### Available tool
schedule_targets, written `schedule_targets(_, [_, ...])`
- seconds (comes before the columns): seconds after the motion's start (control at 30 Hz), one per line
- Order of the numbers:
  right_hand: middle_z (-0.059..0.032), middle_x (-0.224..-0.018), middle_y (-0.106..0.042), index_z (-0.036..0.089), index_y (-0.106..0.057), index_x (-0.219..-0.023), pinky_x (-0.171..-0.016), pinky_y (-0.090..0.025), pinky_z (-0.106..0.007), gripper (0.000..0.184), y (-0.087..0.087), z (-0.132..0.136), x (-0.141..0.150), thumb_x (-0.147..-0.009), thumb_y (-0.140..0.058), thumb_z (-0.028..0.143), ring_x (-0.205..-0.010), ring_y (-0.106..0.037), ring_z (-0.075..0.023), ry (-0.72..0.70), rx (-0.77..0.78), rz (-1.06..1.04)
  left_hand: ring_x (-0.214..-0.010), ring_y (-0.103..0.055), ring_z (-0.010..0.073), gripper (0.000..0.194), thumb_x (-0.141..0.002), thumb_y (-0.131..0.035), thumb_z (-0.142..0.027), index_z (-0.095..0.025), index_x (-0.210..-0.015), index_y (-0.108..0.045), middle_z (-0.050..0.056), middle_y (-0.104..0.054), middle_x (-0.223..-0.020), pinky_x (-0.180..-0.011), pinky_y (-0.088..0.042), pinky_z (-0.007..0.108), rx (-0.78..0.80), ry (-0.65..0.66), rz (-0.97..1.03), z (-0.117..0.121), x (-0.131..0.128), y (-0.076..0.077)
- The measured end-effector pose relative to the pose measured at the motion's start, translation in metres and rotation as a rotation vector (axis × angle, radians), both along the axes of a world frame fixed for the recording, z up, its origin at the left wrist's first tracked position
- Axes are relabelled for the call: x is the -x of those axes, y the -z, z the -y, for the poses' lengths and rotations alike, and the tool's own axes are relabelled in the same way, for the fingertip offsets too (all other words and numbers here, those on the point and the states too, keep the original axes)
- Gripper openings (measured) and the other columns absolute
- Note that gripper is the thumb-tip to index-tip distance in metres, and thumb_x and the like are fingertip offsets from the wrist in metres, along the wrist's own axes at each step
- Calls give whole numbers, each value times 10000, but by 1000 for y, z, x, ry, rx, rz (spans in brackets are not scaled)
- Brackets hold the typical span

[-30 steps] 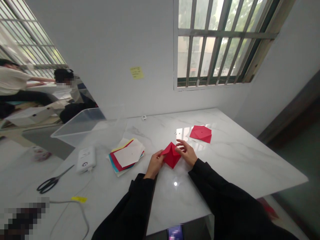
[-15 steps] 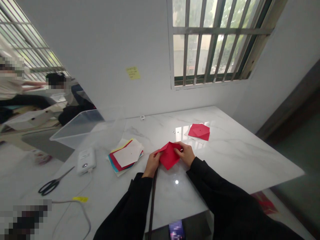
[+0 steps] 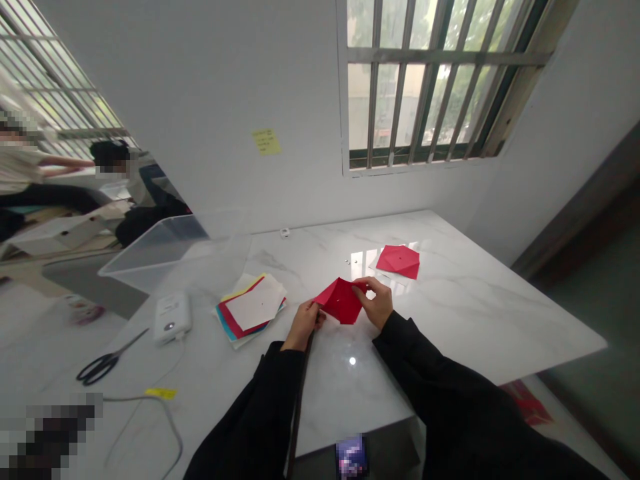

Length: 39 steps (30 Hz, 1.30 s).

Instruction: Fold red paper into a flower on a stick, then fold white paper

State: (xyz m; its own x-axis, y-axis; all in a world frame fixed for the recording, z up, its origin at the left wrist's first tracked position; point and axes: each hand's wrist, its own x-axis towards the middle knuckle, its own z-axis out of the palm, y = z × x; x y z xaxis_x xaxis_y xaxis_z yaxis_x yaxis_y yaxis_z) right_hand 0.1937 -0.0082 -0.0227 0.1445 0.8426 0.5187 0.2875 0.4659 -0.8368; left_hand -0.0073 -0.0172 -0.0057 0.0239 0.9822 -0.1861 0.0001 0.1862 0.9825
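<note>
A red folded paper (image 3: 341,301) is lifted a little above the white marble table (image 3: 465,313), pinched along its edges between both hands. My left hand (image 3: 303,325) grips its left corner. My right hand (image 3: 373,303) holds its upper right side, with the fingers over the top. A second red folded paper (image 3: 399,261) lies flat on a white sheet further back, beyond my right hand. Left of my hands sits a stack of coloured and white paper sheets (image 3: 251,308).
Black-handled scissors (image 3: 103,366) and a white power bank (image 3: 172,317) with a cable lie at the left. A clear plastic box (image 3: 155,257) stands at the back left. A mirror (image 3: 65,200) shows two co-workers. A dark strap (image 3: 299,400) hangs by my left sleeve.
The red paper between my hands has spread wider and tilted, its point no longer aimed toward me. My hands have moved slightly apart, and the view has shifted a little.
</note>
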Motion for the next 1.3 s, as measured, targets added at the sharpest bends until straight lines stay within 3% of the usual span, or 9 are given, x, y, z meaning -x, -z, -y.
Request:
schedule_targets(0.13, [-71,-900,-749,194,-680,-963,-741,-586,-358,296,4,-8,-2,-895,-646,479,-800,-696,-219,-37,122,-216,-420,-346,98,238,-751,-697,-403,-167,-774,-681,-49,-482,-502,-422,-205,223,-20,62,9,0,1,-1])
schedule_targets(0.33, [-39,-785,-751,209,-577,-1022,-689,-594,-364,522,11,-21,-5,-719,-807,567,-668,-704,-218,-90,295,-597,-470,-449,116,483,-746,-745,-619,-144,-827,-707,-33,-547,-539,-459,-325,227,-89,20,-23,-3,3,5])
schedule_targets(0.5, [-3,-756,-732,222,-579,-1165,-628,-564,-312,603,13,-16,-3,-721,-834,541,-665,-685,-200,-174,309,-498,-780,-684,218,587,-685,-818,-609,-145,-1035,-734,79,-766,-904,-699,-526,297,-211,-20,-24,-6,1,12])
schedule_targets(0.6, [5,-834,-731,253,-504,-1416,-646,-567,-301,778,13,-13,-3,-747,-829,480,-698,-673,-182,-193,319,-383,-870,-702,253,585,-745,-761,-655,-125,-991,-761,111,-779,-939,-807,-537,337,-252,-66,-40,-8,2,16])
schedule_targets(0.7, [-32,-1108,-714,337,-320,-1603,-644,-553,-271,1003,11,-10,-5,-743,-837,367,-702,-651,-132,-276,309,-268,-854,-701,268,635,-736,-748,-704,-115,-973,-774,108,-780,-888,-800,-536,348,-244,-162,-31,-8,4,18])
schedule_targets(0.8, [-65,-1324,-621,393,-337,-1614,-616,-530,-249,930,6,-8,-7,-795,-766,287,-700,-630,-96,-365,266,-164,-792,-688,262,684,-711,-726,-769,-112,-897,-776,99,-769,-813,-745,-528,336,-225,-226,-25,-8,6,17])
schedule_targets(0.93, [-70,-1364,-607,382,-439,-1570,-639,-541,-258,791,6,-10,-11,-835,-708,272,-719,-635,-97,-367,239,-170,-739,-660,242,703,-714,-687,-808,-118,-825,-766,86,-749,-759,-705,-509,320,-231,-240,-48,-8,4,13])
schedule_targets(1.17, [-10,-832,-748,229,-575,-1415,-693,-563,-314,808,20,-26,-18,-672,-877,329,-714,-702,-185,-414,528,-536,-488,-496,141,589,-679,-780,-716,-150,-829,-709,-10,-602,-559,-497,-391,259,-190,-126,40,-1,6,5])
schedule_targets(1.3, [-51,-893,-783,176,-720,-1138,-755,-573,-322,608,19,-23,-15,-586,-935,310,-776,-732,-202,-514,672,-666,-367,-300,78,555,-696,-781,-698,-169,-809,-653,-79,-445,-456,-394,-196,228,-100,-63,61,5,12,4])
